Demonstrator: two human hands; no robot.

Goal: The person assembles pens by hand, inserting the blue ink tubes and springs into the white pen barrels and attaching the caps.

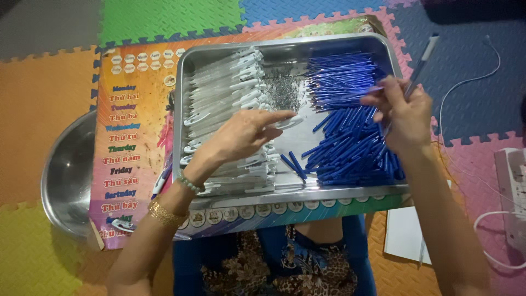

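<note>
A steel tray [285,195] rests on a colourful board over my lap. Its left side holds rows of white pen caps [219,98], its right side a heap of blue pen tubes [350,142], with a small pile of tiny metal springs [283,93] between them. My left hand [244,134] reaches over the white caps and pinches one white cap [286,121] at its fingertips. My right hand [399,112] is raised above the blue tubes and grips a partly built pen [421,66] that points up and to the right.
A round steel bowl [67,175] sits at the left beside the board [129,148]. Foam puzzle mats [38,109] cover the floor. A white power strip [512,186] with cables lies at the right edge, and a white sheet [402,233] lies below the tray.
</note>
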